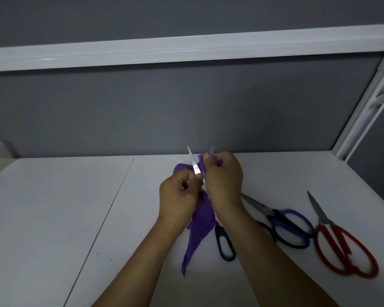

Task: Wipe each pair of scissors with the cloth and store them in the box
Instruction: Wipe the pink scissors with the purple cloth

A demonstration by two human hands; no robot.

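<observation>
Left hand (180, 196) gripping one open scissors (194, 165), right hand (223, 178) pinching one purple cloth (200, 220), blue scissors (273, 214), red scissors (324, 221)

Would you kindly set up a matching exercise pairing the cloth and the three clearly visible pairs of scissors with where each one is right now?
Column one:
1. purple cloth
2. blue-handled scissors
3. red-handled scissors
4. open-bladed scissors

Column two:
A. lying farthest right on the table
B. held up by the left hand, blades spread
C. pinched by the right hand, hanging down between the forearms
D. lying on the table between the right forearm and the red pair

Pairs: 1-C, 2-D, 3-A, 4-B.
</observation>
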